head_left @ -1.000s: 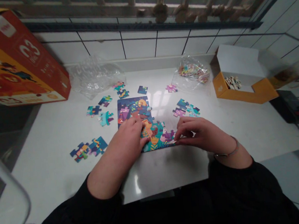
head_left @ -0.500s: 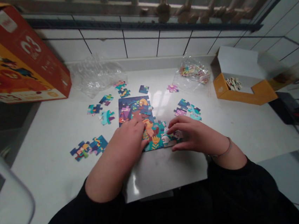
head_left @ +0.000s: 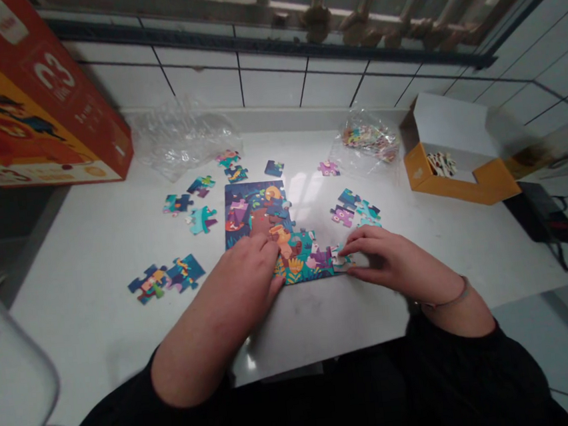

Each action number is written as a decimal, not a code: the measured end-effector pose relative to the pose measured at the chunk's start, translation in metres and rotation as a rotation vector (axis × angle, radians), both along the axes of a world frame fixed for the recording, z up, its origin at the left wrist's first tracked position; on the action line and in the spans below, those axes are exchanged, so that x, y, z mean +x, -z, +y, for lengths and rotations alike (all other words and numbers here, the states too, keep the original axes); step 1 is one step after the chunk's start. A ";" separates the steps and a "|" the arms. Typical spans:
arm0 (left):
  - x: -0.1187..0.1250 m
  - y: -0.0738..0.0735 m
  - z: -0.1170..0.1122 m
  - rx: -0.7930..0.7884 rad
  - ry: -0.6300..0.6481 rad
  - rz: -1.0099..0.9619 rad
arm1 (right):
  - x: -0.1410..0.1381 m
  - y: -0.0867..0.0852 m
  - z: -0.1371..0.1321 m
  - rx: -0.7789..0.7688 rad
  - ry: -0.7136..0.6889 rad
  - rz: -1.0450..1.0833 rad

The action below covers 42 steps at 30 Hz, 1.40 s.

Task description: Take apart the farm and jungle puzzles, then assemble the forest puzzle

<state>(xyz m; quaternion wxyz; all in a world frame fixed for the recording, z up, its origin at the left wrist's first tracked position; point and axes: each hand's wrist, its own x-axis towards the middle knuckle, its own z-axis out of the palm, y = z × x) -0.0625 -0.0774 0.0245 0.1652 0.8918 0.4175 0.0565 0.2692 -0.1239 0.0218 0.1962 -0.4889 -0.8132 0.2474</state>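
Note:
A partly joined jigsaw puzzle (head_left: 298,252) with a night scene and animals lies on the white counter. My left hand (head_left: 249,263) lies flat across its lower left part, fingers stretched over the joined pieces. At the puzzle's lower right end, my right hand (head_left: 381,254) pinches a puzzle piece (head_left: 339,258) with white and teal on it between thumb and fingers. That piece touches or overlaps the purple piece beside it; which, I cannot tell. Loose puzzle pieces (head_left: 201,219) lie left of the puzzle, and several more pieces (head_left: 343,215) lie beyond my right hand.
A large orange and red box (head_left: 51,95) stands at the back left. Next to it is a crumpled clear plastic bag (head_left: 181,139). Another clear bag (head_left: 370,141) with pieces lies back right, beside an open yellow box (head_left: 454,180). A black item with a strap (head_left: 545,214) is far right.
My right hand has moved right, away from the purple piece and rabbit, and now shows a pinched piece at the puzzle's end. My left hand stays on the puzzle.

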 end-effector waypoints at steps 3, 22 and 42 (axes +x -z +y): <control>0.001 -0.002 0.001 0.000 -0.006 0.029 | 0.015 0.006 -0.009 0.002 0.054 0.015; 0.008 -0.016 0.004 -0.081 0.036 0.030 | 0.014 0.015 -0.011 0.108 0.051 -0.030; 0.018 -0.017 -0.006 0.025 0.236 -0.291 | -0.077 0.008 -0.019 0.016 0.198 0.392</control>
